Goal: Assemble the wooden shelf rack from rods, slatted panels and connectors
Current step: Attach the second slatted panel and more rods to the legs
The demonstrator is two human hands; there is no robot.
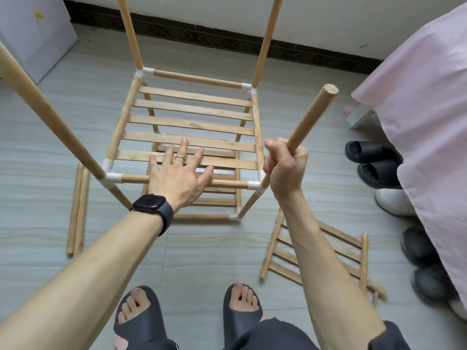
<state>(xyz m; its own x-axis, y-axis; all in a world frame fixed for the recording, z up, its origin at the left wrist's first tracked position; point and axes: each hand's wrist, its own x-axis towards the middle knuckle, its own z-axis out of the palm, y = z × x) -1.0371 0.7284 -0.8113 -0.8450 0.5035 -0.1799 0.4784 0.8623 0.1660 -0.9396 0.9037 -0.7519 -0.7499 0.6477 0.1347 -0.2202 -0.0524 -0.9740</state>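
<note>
No text, label, brand, number or sign is showing legibly anywhere in this view. The watch (151, 205) is showing only a dark, blank face, and the white connectors (111, 178) are showing plain surfaces with no readable marks.
</note>
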